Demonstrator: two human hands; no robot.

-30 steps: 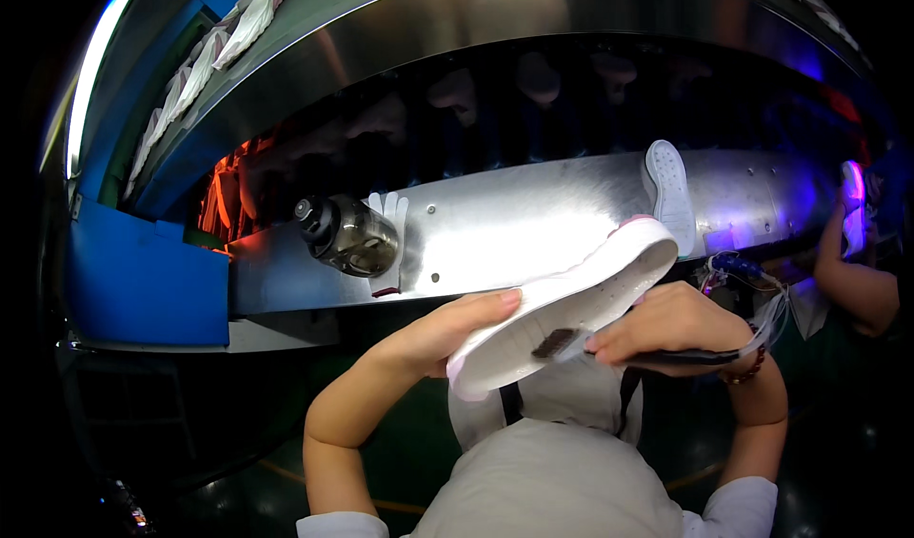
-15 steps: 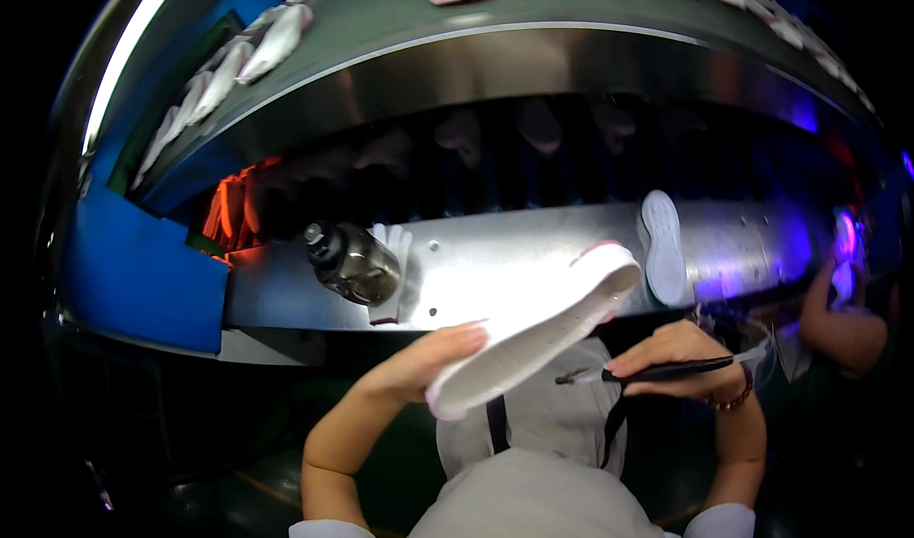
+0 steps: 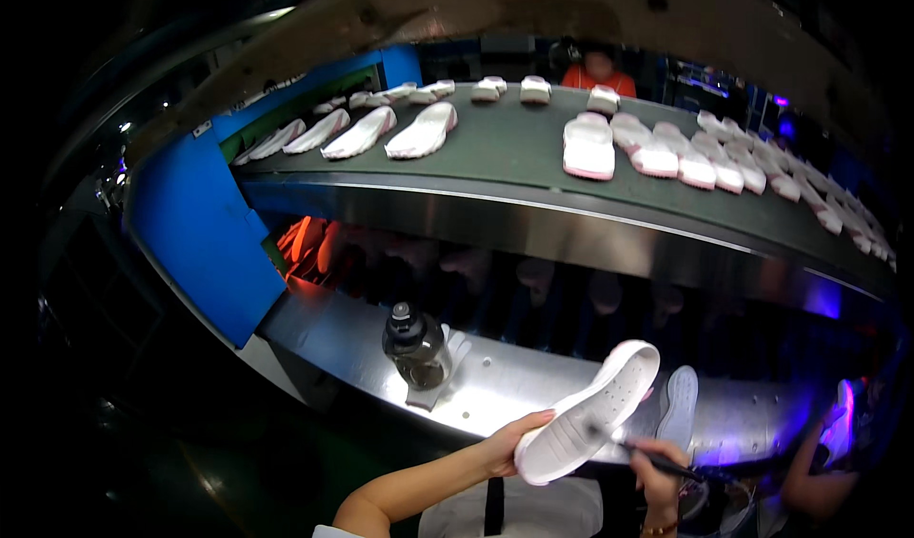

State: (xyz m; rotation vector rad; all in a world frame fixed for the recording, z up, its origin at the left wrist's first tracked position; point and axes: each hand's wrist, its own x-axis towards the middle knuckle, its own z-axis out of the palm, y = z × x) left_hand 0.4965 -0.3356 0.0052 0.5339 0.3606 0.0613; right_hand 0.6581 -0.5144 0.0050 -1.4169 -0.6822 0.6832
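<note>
A white shoe sole [image 3: 609,400] with a raised rim is tilted in front of me, its hollow inner side facing up towards me. My left hand [image 3: 509,446] is closed around its heel end. In my right hand [image 3: 659,486] is a black-handled brush [image 3: 664,461], gripped between the fingers. The brush's blurred tip is at the inner face of the held sole, near its middle. Just beyond, another white sole [image 3: 679,407] lies on the metal shelf [image 3: 486,386].
A dark translucent bottle [image 3: 416,357] stands on the shelf. Above runs a green conveyor belt [image 3: 505,165] carrying rows of white soles [image 3: 422,130]. A blue panel [image 3: 195,243] borders the left. At right, a co-worker's arm [image 3: 814,481] holds a violet-lit sole. Someone in orange [image 3: 621,83] is beyond the belt.
The view has tilted up, showing more of the belt. The brush, earlier apart from the sole, is now at its inner face. The sole is turned more upright.
</note>
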